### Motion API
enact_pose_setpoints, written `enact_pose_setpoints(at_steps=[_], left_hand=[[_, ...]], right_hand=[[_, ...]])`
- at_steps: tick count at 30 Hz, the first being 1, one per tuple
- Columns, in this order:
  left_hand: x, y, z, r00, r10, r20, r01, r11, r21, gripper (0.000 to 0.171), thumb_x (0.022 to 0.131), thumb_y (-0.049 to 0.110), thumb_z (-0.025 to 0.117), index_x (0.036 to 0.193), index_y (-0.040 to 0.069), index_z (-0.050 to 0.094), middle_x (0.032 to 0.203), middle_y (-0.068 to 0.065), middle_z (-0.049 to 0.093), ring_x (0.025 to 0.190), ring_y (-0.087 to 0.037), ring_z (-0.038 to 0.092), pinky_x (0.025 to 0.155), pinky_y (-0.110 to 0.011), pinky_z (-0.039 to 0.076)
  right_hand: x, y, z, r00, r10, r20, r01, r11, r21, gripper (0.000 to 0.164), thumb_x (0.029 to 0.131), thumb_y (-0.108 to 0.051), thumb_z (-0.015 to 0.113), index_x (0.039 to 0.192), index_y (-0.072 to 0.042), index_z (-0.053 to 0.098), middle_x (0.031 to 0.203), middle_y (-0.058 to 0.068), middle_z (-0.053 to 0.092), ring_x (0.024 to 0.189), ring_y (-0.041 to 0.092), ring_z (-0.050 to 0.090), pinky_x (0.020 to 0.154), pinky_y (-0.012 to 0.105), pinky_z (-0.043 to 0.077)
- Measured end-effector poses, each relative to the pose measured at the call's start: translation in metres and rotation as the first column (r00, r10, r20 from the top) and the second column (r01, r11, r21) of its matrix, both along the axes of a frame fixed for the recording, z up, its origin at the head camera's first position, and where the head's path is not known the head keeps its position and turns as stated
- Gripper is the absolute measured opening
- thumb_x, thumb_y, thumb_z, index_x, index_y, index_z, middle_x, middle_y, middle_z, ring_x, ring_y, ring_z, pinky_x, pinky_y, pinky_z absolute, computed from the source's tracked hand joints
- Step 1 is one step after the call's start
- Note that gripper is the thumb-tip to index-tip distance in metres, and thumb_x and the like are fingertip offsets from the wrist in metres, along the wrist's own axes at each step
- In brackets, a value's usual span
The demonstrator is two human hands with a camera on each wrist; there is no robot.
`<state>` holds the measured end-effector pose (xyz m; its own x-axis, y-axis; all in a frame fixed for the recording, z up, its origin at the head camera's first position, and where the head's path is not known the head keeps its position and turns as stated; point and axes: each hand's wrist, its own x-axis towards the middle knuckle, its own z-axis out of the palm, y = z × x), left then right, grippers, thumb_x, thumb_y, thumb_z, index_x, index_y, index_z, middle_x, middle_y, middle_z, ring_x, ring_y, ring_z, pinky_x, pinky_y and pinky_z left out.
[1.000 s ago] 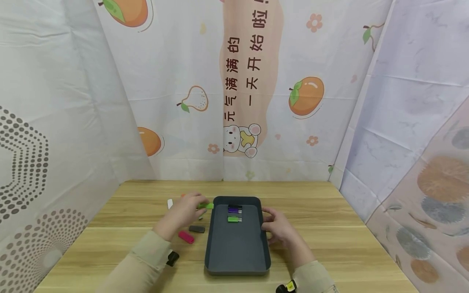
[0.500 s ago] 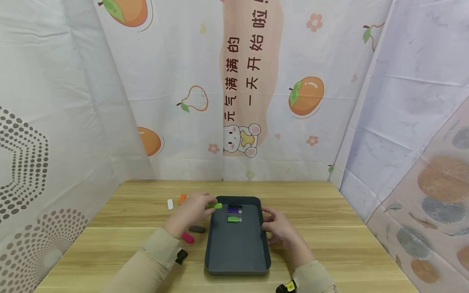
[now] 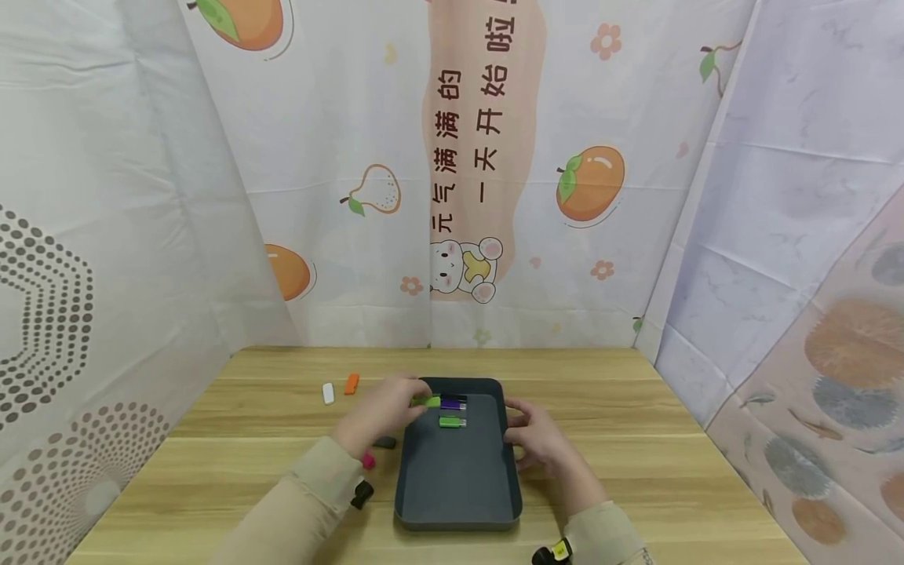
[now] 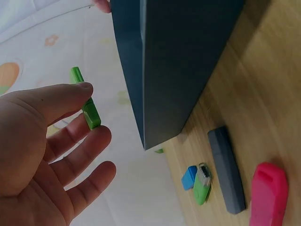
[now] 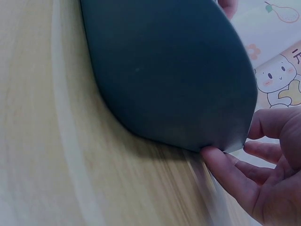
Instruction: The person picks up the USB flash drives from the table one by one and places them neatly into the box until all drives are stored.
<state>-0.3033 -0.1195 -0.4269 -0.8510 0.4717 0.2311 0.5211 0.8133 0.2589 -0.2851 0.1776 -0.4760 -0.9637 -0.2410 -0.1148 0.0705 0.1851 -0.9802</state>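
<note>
My left hand (image 3: 384, 408) pinches a bright green USB stick (image 4: 91, 113) between thumb and fingertips, over the left rim of a dark grey tray (image 3: 459, 479). Inside the tray, near its far end, lie a purple USB stick (image 3: 450, 405) and a green USB stick (image 3: 449, 422) with metal plugs pointing right. A black stick (image 3: 455, 397) sits just behind them, partly in shadow. My right hand (image 3: 540, 439) holds the tray's right side; its thumb (image 5: 218, 162) presses the lower edge and its other fingers reach around the wall.
Left of the tray lie a white stick (image 3: 328, 393), an orange stick (image 3: 351, 384), a dark grey stick (image 4: 226, 169) and a pink stick (image 4: 269, 195). The left wrist view also shows a small blue piece (image 4: 189, 178) and another green USB stick (image 4: 202, 186). Printed curtains surround the table.
My left hand has carried the green USB stick rightward, from outside the tray to over its left part, uncovering the orange stick. My right hand stays at the tray's side.
</note>
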Motion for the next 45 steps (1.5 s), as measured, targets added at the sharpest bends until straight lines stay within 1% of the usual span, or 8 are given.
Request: enact_pose_setpoints(at_steps=[7,12,16,21,25,35,40,45], left_hand=[[-0.001,0.009,-0.006,0.999,-0.046,0.026,0.045,0.999,0.001,0.015,0.091,0.016,0.079,0.106,0.014,0.077,0.101,0.001,0.066,0.089,-0.015,0.062,0.077,-0.033,0.055],[-0.001,0.016,-0.01,0.995,-0.033,0.091,0.033,0.999,0.001,0.017,0.093,0.018,0.076,0.11,0.015,0.077,0.104,0.002,0.065,0.093,-0.014,0.063,0.081,-0.034,0.055],[-0.001,0.021,-0.013,0.992,-0.033,0.118,0.034,0.999,-0.001,0.018,0.094,0.018,0.075,0.112,0.015,0.076,0.105,0.003,0.064,0.094,-0.014,0.063,0.082,-0.034,0.055],[-0.003,0.027,-0.018,0.994,-0.084,0.068,0.087,0.995,-0.048,0.015,0.093,0.02,0.076,0.108,0.016,0.076,0.1,0.004,0.063,0.09,-0.012,0.063,0.079,-0.031,0.055],[-0.004,0.031,-0.021,0.994,-0.096,0.05,0.099,0.992,-0.076,0.015,0.093,0.021,0.078,0.107,0.018,0.077,0.098,0.005,0.063,0.086,-0.01,0.061,0.076,-0.03,0.054],[-0.008,0.04,-0.025,0.995,-0.085,0.056,0.091,0.987,-0.13,0.016,0.092,0.023,0.079,0.106,0.019,0.077,0.098,0.005,0.06,0.082,-0.009,0.056,0.072,-0.029,0.052],[-0.009,0.043,-0.027,0.994,-0.084,0.067,0.094,0.981,-0.168,0.014,0.092,0.024,0.078,0.104,0.02,0.077,0.097,0.005,0.061,0.083,-0.01,0.056,0.073,-0.031,0.053],[-0.009,0.046,-0.029,0.993,-0.084,0.086,0.098,0.98,-0.174,0.01,0.092,0.024,0.078,0.101,0.021,0.077,0.097,0.005,0.062,0.083,-0.01,0.057,0.072,-0.031,0.052]], right_hand=[[0.0,0.0,0.0,1.0,-0.002,0.009,0.002,1.0,-0.007,0.074,0.085,0.011,0.061,0.155,-0.002,0.037,0.127,0.031,0.056,0.097,0.036,0.065,0.057,0.053,0.058],[0.002,-0.001,0.002,1.0,-0.008,0.014,0.008,1.0,-0.016,0.075,0.085,0.011,0.061,0.154,-0.002,0.038,0.127,0.031,0.056,0.096,0.036,0.065,0.056,0.053,0.058],[0.003,-0.001,0.002,1.0,-0.004,0.014,0.005,1.0,-0.024,0.075,0.085,0.011,0.061,0.155,-0.002,0.037,0.127,0.032,0.056,0.096,0.035,0.065,0.056,0.053,0.058],[0.001,0.0,0.0,1.0,0.005,0.014,-0.004,1.0,-0.023,0.074,0.086,0.01,0.061,0.155,-0.002,0.036,0.128,0.031,0.055,0.096,0.035,0.065,0.057,0.051,0.058],[0.0,0.0,0.0,1.0,0.007,0.009,-0.007,1.0,-0.018,0.075,0.086,0.01,0.061,0.155,-0.002,0.036,0.128,0.032,0.055,0.097,0.036,0.066,0.058,0.052,0.058],[0.0,0.0,0.0,1.0,0.007,-0.001,-0.007,1.0,0.003,0.074,0.086,0.009,0.062,0.155,-0.001,0.037,0.126,0.03,0.056,0.095,0.035,0.066,0.057,0.052,0.058],[0.0,0.0,0.001,1.0,0.003,0.001,-0.003,1.0,0.015,0.073,0.086,0.009,0.062,0.154,-0.002,0.038,0.126,0.029,0.058,0.095,0.034,0.066,0.057,0.051,0.058],[0.0,0.0,0.0,1.0,0.001,0.004,-0.001,1.0,0.011,0.074,0.086,0.01,0.062,0.155,-0.002,0.038,0.126,0.03,0.057,0.095,0.034,0.066,0.057,0.052,0.058]])
